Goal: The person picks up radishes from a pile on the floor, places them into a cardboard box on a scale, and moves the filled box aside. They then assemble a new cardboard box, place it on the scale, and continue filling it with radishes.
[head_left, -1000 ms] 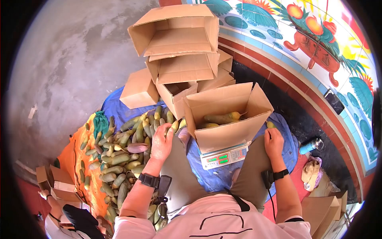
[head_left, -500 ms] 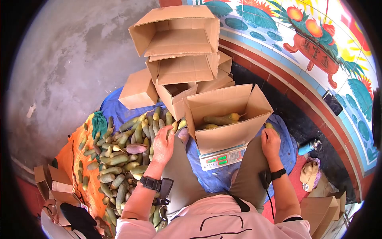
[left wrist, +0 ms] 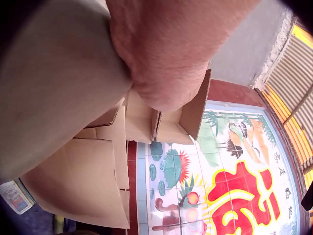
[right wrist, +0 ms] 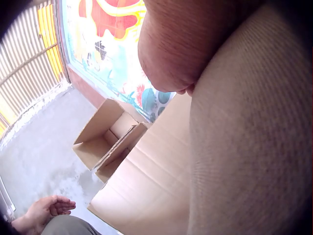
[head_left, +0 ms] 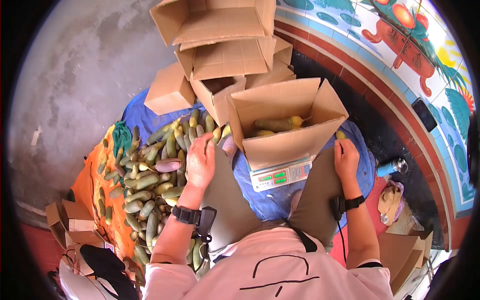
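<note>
My left hand (head_left: 201, 162) rests by the left knee, its fingers loosely bent and holding nothing. On the right knee lies my right hand (head_left: 346, 159), also loosely curled with nothing in it. Between the knees an open cardboard box (head_left: 290, 142) stands on a white digital scale (head_left: 265, 179) with lit green figures. Inside the box are a few green radishes (head_left: 277, 124). In the right wrist view the left hand (right wrist: 51, 208) shows beside the knee, its fingers gently bent.
Many green radishes (head_left: 147, 194) are heaped to the left on orange and blue sheets, with a reddish one (head_left: 169, 165) among them. Cardboard boxes (head_left: 225, 57) are stacked ahead. A blue bottle (head_left: 391, 168) and a phone (head_left: 424, 114) are at the right. Another person sits at lower left.
The head view has tilted down, so boxes and scale appear higher up. Both hands stay at the knees. The other person's hand at lower left has gone out of sight.
</note>
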The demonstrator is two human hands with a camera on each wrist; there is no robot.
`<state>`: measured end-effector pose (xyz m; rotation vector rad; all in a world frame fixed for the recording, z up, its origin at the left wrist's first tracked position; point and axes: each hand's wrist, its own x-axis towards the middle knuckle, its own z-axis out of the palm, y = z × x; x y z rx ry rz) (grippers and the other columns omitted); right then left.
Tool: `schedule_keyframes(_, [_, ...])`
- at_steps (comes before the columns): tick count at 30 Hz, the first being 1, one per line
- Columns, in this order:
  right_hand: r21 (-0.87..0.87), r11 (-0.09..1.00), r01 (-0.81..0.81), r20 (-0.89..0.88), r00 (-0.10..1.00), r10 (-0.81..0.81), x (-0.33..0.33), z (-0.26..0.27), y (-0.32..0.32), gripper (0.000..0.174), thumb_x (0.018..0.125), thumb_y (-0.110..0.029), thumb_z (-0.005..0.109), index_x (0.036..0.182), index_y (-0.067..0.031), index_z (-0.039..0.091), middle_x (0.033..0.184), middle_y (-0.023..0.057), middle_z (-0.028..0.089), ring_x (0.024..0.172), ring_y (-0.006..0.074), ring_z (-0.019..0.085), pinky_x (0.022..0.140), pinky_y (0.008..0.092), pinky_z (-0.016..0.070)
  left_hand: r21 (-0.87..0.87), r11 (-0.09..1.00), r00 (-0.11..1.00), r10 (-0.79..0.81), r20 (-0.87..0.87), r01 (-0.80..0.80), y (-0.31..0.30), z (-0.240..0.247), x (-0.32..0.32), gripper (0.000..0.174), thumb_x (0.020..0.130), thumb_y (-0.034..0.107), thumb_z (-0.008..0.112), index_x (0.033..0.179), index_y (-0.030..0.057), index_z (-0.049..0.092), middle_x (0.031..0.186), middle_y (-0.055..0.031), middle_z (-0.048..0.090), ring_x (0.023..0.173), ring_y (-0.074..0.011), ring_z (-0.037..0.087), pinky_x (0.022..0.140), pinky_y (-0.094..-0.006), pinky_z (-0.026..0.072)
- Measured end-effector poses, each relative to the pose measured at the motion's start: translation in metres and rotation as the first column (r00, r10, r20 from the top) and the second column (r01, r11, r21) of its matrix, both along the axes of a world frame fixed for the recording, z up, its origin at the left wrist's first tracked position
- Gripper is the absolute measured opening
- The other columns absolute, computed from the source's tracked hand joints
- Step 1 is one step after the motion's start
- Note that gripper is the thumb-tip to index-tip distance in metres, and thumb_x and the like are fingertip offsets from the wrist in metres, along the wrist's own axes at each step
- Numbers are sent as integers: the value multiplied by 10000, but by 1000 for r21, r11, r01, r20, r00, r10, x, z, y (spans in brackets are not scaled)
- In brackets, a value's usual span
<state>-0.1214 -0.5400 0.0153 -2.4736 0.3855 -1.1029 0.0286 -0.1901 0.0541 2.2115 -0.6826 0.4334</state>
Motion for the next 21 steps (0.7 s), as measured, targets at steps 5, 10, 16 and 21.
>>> schedule_keyframes(5, [17,1000,-5,-18,1000,5,-1,-3,0,48,807,-58,581,791,-13,584,763,156,587,713,349,570,620,392,456,-2,1000,999,12,-41,-12,-3,3,-2,185,897,95,473,1026,-9,555,1018,-181,598,974,-350,554,868,-397,429])
schedule_keyframes(10, [14,1000,-15,-1,1000,15,4,-10,-2,70,824,-75,579,804,-9,590,747,161,585,695,349,570,617,391,455,-114,993,996,4,-85,-14,-6,0,-7,185,902,93,472,1032,-8,556,1010,-176,598,968,-341,560,862,-384,433])
schedule_keyframes(16, [-11,1000,-25,-24,999,25,3,-9,-3,75,829,-74,578,820,-1,596,761,172,592,692,348,573,616,386,459,-69,997,1000,-21,4,21,-7,-8,-14,184,902,91,465,1030,-6,554,995,-174,595,945,-343,562,847,-381,437])
schedule_keyframes(21, [4,1000,-15,-29,999,15,0,-6,-4,92,841,-77,566,826,9,593,779,167,598,705,341,578,633,372,463,-56,998,1000,-11,-18,10,-7,-10,-13,189,903,98,464,1030,-7,558,996,-178,594,938,-341,562,845,-377,436])
